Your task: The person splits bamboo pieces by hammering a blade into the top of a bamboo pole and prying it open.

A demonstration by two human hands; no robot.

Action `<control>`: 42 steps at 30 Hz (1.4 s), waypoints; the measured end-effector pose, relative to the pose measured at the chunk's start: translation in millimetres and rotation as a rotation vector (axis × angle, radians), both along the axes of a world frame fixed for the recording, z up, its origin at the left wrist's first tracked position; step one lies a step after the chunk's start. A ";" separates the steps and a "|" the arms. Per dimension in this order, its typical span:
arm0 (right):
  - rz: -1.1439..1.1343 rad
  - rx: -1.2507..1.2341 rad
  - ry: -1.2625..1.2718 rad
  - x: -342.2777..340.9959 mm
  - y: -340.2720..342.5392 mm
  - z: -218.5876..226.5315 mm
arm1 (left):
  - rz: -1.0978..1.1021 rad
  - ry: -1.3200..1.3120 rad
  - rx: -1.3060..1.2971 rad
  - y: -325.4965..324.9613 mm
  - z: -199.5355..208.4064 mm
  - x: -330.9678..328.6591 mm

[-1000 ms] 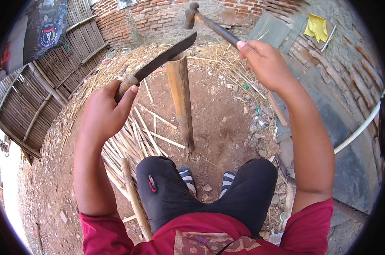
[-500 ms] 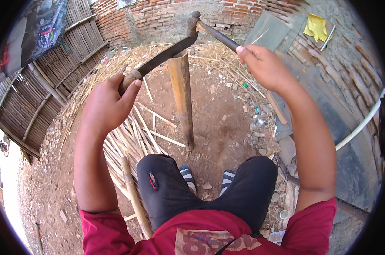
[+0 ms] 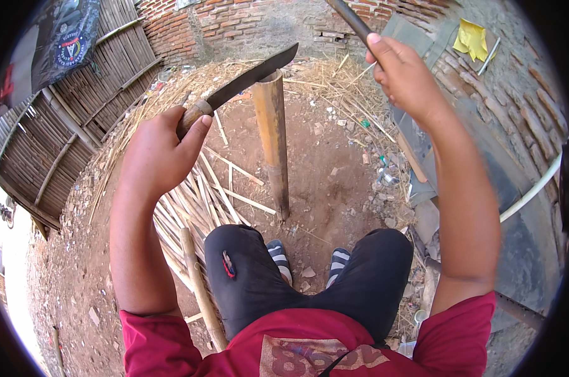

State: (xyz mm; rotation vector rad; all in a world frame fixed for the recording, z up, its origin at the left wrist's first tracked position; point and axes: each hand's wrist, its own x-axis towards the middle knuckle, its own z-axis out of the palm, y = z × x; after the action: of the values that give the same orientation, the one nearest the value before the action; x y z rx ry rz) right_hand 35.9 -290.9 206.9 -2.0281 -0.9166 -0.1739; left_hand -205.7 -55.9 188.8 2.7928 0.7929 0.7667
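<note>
My left hand [image 3: 165, 151] is closed round the wooden handle of a machete [image 3: 247, 78]. Its dark blade lies across the top end of an upright bamboo pole [image 3: 270, 135], with the tip reaching past it to the right. The pole stands on the dirt in front of my feet. My right hand [image 3: 405, 78] grips the dark handle of a hammer [image 3: 353, 20], raised to the upper right of the blade and apart from it. The hammer's head is out of view above.
A pile of split bamboo strips [image 3: 190, 204] lies left of my knees, beside a thicker bamboo piece [image 3: 199, 283]. A brick wall [image 3: 247, 31] stands behind, a woven bamboo fence [image 3: 64, 125] at left. Grey sheets [image 3: 523, 251] and a yellow scrap [image 3: 470, 39] lie at right.
The hammer has lifted off the blade's tip end, up and to the right, with my right hand rising. The machete stays on the pole in nearly the same place.
</note>
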 end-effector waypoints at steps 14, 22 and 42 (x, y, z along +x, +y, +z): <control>-0.018 -0.057 0.028 6.1 7.9 -16.2 | 0.031 -0.010 -0.007 8.0 4.4 -1.5; 0.202 0.340 0.190 0.1 -11.2 12.0 | -0.064 0.041 0.248 25.3 9.2 6.7; 0.050 -0.053 -0.032 6.8 22.6 -43.0 | -0.072 0.103 0.183 14.8 9.8 -0.2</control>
State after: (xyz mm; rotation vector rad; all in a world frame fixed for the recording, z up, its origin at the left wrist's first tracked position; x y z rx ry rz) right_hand 42.7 -268.3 163.9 -2.0539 -1.0005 -0.1566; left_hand -206.0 -41.1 198.6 3.0266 0.6645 0.7226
